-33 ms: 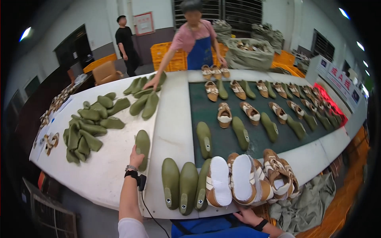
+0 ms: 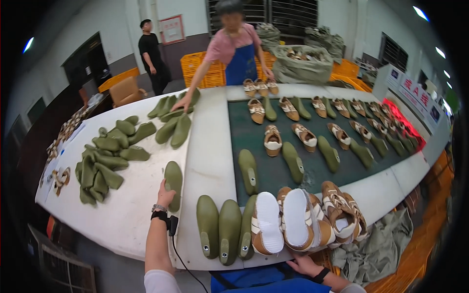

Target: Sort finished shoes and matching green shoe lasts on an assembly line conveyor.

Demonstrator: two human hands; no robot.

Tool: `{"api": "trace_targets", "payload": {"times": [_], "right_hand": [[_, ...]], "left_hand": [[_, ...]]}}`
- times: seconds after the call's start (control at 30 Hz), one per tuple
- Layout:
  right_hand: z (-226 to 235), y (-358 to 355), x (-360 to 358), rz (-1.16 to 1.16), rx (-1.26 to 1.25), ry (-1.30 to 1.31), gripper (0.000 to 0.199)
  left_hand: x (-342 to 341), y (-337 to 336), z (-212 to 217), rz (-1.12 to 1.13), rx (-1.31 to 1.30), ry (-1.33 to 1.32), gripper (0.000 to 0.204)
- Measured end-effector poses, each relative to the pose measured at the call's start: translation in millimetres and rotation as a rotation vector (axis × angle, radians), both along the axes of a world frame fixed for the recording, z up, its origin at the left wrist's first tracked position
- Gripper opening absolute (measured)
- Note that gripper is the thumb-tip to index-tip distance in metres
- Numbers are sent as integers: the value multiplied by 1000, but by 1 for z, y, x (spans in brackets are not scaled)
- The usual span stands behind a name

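In the head view, the left hand (image 2: 165, 196) lies with loosely spread fingers on the heel end of a single olive-green plastic shoe last (image 2: 173, 179) lying on the white worktable (image 2: 132, 215), at ten o'clock from a row of three more green lasts (image 2: 225, 233). The right hand (image 2: 304, 264), at five o'clock, rests at the table edge touching the tan-and-white sandals with white soles (image 2: 283, 222); whether it grips them I cannot tell.

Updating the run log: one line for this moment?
left hand: on green shoe last | right hand: at table edge, empty | sandals: sole-up
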State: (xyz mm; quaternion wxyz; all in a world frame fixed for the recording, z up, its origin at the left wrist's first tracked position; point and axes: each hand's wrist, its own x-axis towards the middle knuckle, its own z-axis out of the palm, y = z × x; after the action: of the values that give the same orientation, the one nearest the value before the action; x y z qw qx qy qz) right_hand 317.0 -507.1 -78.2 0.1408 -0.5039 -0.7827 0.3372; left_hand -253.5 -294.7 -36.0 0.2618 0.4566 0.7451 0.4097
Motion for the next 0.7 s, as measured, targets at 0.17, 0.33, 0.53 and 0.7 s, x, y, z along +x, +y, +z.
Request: {"api": "trace_targets", "payload": {"times": [0.17,0.33,0.53,0.7], "right_hand": [[-18,-2,3,16,68,1,52],[-25,-11,3,6,27,-44,44],[-20,-7,1,38,40,-81,47],[-17,-9,5,-22,36,-62,47]], "left_hand": [[31,42,3,-42,-57,-114,76],[90,81,2,-153,-102,-62,78],[124,77,24,-286,75,637,77],[301,-45,224,-1166,246,79,42]]}}
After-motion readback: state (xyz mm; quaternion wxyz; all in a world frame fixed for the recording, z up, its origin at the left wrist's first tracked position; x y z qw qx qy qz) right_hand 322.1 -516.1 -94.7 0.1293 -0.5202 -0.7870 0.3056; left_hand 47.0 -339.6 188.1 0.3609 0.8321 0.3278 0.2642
